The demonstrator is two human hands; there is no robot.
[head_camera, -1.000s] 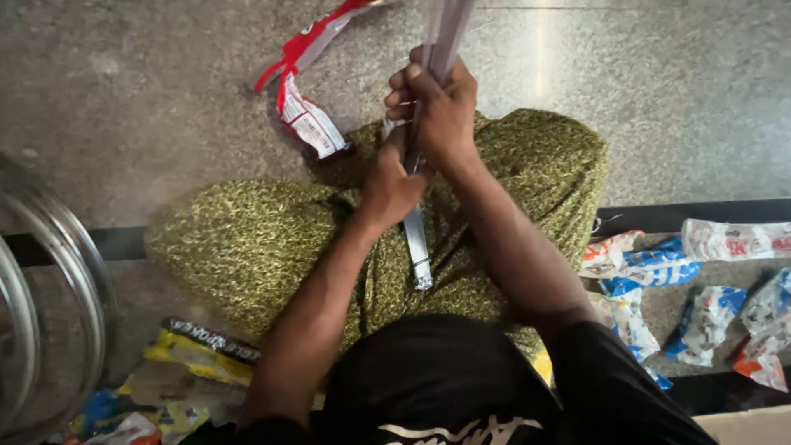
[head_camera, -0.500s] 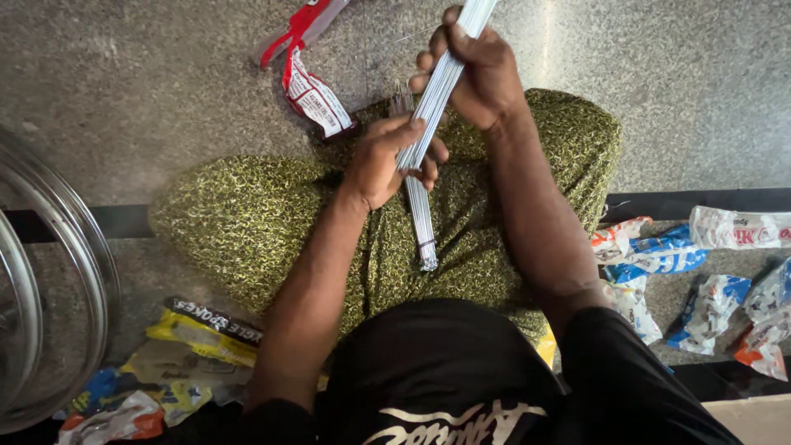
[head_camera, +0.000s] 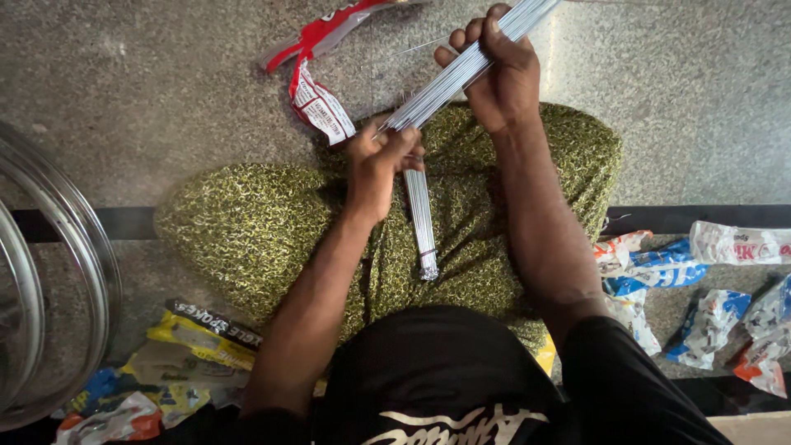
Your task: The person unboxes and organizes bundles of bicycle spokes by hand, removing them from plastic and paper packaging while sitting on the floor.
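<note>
The person sits cross-legged on a speckled grey stone floor point(head_camera: 165, 99) with both hands raised over the lap. The right hand point(head_camera: 498, 78) is curled shut around the upper part of a bundle of thin, straight silver metal spokes point(head_camera: 461, 74), which slants up to the right and runs out of the top of the view. The left hand point(head_camera: 379, 161) is closed lower down, pinching the bundle's near end, where the rods fan slightly apart. A second, smaller bundle of the same silver spokes point(head_camera: 422, 222) lies along the green-and-yellow patterned cloth point(head_camera: 247, 231) over the lap, just below the left hand; whether the fingers touch it cannot be told. A torn red-and-white plastic wrapper point(head_camera: 317, 99) lies on the floor beyond the left hand. A shiny metal wheel rim point(head_camera: 70, 239) curves in at the left edge, with yellow and black packets point(head_camera: 202, 334) near it, and blue-and-white plastic packets point(head_camera: 684, 280) lie scattered at the right. The step appears to be sorting or separating spokes from the held bundle; the next move would call for a steady right-hand grip while the left draws rods free without spilling them.
</note>
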